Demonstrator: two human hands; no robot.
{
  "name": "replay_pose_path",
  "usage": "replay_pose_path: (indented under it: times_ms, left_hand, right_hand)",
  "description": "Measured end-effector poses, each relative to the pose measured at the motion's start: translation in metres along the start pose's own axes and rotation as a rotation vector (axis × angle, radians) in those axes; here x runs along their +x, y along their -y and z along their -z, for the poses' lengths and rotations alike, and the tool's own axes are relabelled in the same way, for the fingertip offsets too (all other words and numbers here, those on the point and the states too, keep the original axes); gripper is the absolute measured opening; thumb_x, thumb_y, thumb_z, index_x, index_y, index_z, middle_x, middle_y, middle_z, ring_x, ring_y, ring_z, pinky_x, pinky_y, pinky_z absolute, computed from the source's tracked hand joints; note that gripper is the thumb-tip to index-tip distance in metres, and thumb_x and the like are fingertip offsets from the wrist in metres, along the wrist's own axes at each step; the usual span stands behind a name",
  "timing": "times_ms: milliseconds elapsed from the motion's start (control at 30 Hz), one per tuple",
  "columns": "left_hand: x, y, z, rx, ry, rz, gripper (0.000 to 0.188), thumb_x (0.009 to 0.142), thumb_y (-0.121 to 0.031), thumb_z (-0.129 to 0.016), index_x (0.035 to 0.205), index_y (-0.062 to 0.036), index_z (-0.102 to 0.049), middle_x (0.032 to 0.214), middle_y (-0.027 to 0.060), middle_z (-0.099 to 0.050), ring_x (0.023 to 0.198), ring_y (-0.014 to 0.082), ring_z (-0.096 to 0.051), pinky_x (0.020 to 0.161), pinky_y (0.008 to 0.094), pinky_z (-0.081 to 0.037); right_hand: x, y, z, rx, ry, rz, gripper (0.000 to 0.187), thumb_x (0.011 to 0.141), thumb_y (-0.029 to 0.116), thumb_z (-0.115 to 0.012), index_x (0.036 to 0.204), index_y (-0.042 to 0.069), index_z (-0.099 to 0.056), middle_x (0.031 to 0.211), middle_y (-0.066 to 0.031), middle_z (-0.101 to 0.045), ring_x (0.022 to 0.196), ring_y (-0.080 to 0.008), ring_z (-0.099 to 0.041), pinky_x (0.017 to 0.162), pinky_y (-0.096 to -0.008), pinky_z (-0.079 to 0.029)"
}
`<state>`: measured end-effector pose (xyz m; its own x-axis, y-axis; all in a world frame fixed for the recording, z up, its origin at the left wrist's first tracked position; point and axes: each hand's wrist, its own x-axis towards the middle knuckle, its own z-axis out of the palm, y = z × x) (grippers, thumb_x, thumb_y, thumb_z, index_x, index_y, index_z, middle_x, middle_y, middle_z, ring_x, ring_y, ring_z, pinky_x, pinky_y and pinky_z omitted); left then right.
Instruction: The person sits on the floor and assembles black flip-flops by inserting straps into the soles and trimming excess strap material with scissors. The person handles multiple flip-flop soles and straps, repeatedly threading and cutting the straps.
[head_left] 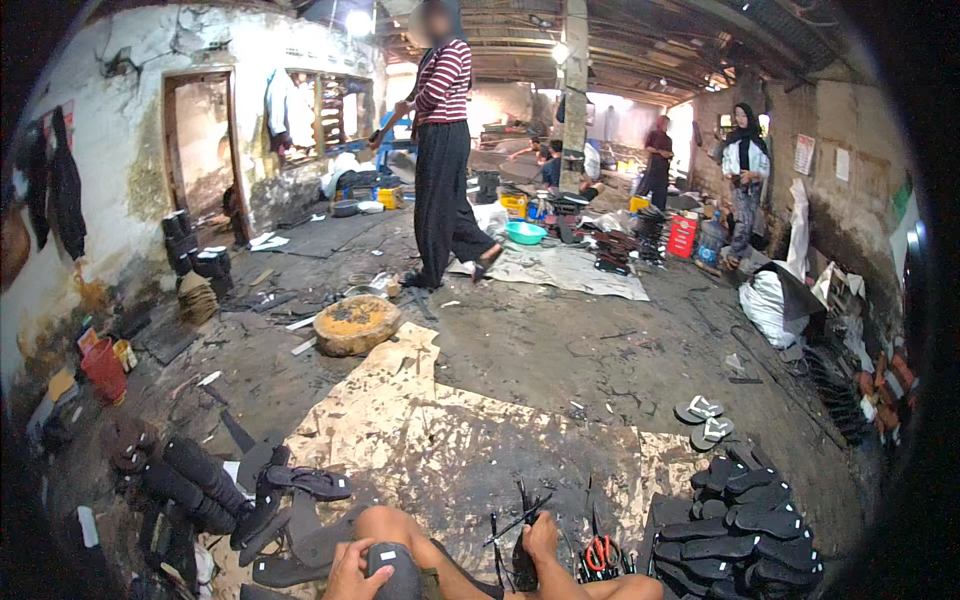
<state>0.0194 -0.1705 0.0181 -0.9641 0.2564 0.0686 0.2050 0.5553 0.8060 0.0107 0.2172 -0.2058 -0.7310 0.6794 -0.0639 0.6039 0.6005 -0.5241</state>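
My left hand [352, 574] is closed round a black sandal sole [397, 572] with a small white label, close to my left knee. Between my legs, my right hand [541, 540] is closed on thin black straps [521, 510] that stick out and cross above it; the fingers partly hide them. Scissors with orange-red handles [602, 553] stand just right of that hand among dark tools. Finished-looking black flip-flops [322, 483] and loose soles [290, 570] lie to my left. A large heap of black sandals [740, 530] lies to my right.
A stained sheet [390, 420] covers the floor before me. Beyond it sits a round wooden block [357, 324]. Light-strapped flip-flops [705, 422] lie at the right. A person in a striped top [443, 150] stands ahead; others are farther back near a turquoise basin [525, 233].
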Motion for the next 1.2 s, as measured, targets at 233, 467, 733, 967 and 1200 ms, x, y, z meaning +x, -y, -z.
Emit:
replay_pose_path:
  times_ms: [233, 467, 733, 967, 1200]
  left_hand:
    - [0.04, -0.022, 0.0, -0.283, -0.15, -0.077, 0.042, 0.093, -0.021, -0.076, 0.128, -0.0009, -0.065, 0.119, 0.0132, -0.061, 0.104, 0.0216, -0.066, 0.09, 0.0334, -0.054]
    - [0.084, -0.054, -0.072, -0.543, 0.275, -0.127, 0.036, 0.1, -0.021, -0.07, 0.132, -0.0054, -0.066, 0.128, 0.0077, -0.06, 0.108, 0.0137, -0.063, 0.091, 0.029, -0.052]
    - [0.094, -0.072, -0.101, -0.678, 0.452, -0.093, 0.037, 0.104, -0.026, -0.066, 0.134, -0.0066, -0.064, 0.125, 0.0046, -0.061, 0.103, 0.0099, -0.062, 0.091, 0.0288, -0.052]
    - [0.099, -0.065, -0.101, -0.752, 0.513, 0.034, 0.04, 0.104, -0.024, -0.065, 0.138, -0.0046, -0.061, 0.127, 0.0039, -0.065, 0.111, 0.0091, -0.061, 0.095, 0.028, -0.05]
    - [0.12, -0.073, -0.135, -0.713, 0.671, 0.105, 0.06, 0.105, -0.028, -0.064, 0.156, -0.0052, -0.043, 0.13, 0.0036, -0.062, 0.098, 0.0086, -0.064, 0.084, 0.0255, -0.052]
  right_hand:
    - [0.01, -0.003, 0.034, 0.129, 0.059, -0.033, 0.037, 0.087, 0.035, -0.07, 0.108, 0.005, -0.074, 0.103, -0.0246, -0.074, 0.098, -0.0448, -0.07, 0.085, -0.0527, -0.055]
    - [0.002, -0.007, 0.072, 0.263, 0.052, 0.06, 0.037, 0.085, 0.038, -0.078, 0.093, 0.002, -0.074, 0.09, -0.0224, -0.072, 0.088, -0.0454, -0.068, 0.074, -0.0515, -0.053]
    - [0.002, -0.018, 0.074, 0.166, -0.121, 0.205, 0.025, 0.092, 0.023, -0.064, 0.086, -0.002, -0.064, 0.086, -0.0269, -0.067, 0.085, -0.0506, -0.062, 0.075, -0.0565, -0.048]
    - [-0.005, 0.004, 0.088, 0.469, -0.311, 0.293, 0.019, 0.094, 0.009, -0.051, 0.106, -0.002, -0.06, 0.086, -0.0262, -0.062, 0.085, -0.049, -0.06, 0.076, -0.0553, -0.047]
    - [-0.056, 0.094, 0.157, 0.733, -0.028, 0.185, 0.035, 0.108, 0.026, -0.054, 0.13, 0.0, -0.062, 0.087, -0.0063, -0.067, 0.072, -0.0113, -0.058, 0.064, -0.0285, -0.045]
